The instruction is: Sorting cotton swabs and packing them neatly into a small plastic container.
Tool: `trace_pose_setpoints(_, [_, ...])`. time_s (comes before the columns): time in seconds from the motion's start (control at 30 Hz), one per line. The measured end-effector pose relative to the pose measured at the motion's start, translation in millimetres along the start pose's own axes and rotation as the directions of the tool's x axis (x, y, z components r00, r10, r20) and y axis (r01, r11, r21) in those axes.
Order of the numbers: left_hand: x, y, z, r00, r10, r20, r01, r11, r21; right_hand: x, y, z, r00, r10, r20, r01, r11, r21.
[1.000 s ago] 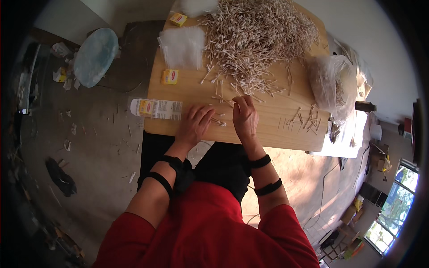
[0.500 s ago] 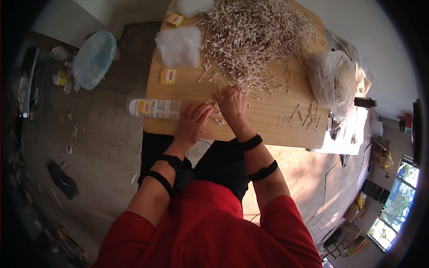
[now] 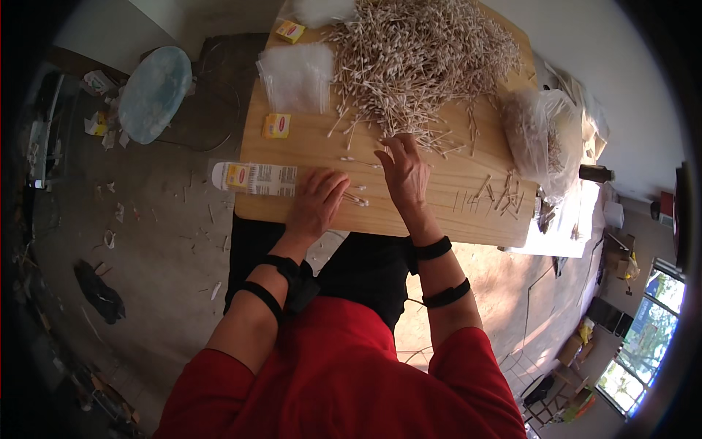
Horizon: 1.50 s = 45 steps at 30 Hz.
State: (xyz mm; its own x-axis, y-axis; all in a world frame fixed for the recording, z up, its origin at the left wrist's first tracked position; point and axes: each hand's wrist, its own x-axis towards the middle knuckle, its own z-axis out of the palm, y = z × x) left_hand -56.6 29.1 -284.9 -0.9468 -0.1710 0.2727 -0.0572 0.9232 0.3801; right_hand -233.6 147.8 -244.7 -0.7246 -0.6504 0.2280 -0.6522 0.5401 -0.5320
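Observation:
My left hand (image 3: pixel 319 196) lies at the right end of a clear plastic packet (image 3: pixel 274 181) with a printed label. Its fingers are closed, and a few cotton swabs (image 3: pixel 357 199) stick out beyond them. My right hand (image 3: pixel 406 174) is just in front of a big heap of cotton swabs (image 3: pixel 420 66), thumb and fingers apart, with nothing plainly held. One loose swab (image 3: pixel 360 162) lies on the wood between my hands. What sits under my left palm is hidden.
A stack of clear bags (image 3: pixel 296 77) and small yellow cards (image 3: pixel 276 126) lie on the left of the wooden table (image 3: pixel 439 212). Loose swabs (image 3: pixel 504 194) are scattered at right, near a filled plastic bag (image 3: pixel 545 139). A round stool (image 3: pixel 155 95) stands beyond the left edge.
My right hand has moved right, away from my left hand, and its fingers have spread. A loose swab now shows between the hands. My left hand stays put.

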Motion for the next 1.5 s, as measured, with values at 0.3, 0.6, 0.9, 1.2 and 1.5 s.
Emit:
trace_pose_setpoints(0.3, [2.2,3.5,-2.1,1.0,-0.019,0.015,0.019,1.0,-0.019,-45.9,-8.1,28.5,0.991,0.053,0.12,-0.073,0.983,0.169])
trace_pose_setpoints(0.6, [3.6,1.9,2.6,1.0,0.024,-0.004,-0.024,0.996,-0.09,32.0,-32.7,65.2,0.928,0.358,-0.104,-0.366,0.928,-0.072])
trace_pose_setpoints(0.9, [-2.5,-0.1,2.8,1.0,-0.022,0.022,0.023,0.998,-0.064,-28.6,-4.7,15.9,0.988,0.156,0.007,-0.153,0.954,0.257])
trace_pose_setpoints(1.2, [1.2,2.9,-2.0,0.998,-0.023,0.056,0.023,1.0,-0.001,-39.4,-2.8,15.9,0.924,0.327,-0.2,-0.319,0.945,0.07])
trace_pose_setpoints(1.5, [4.2,5.9,-3.0,0.999,-0.004,0.038,0.004,1.0,-0.004,-44.0,-6.0,36.1,0.978,0.207,0.017,-0.208,0.976,0.061])
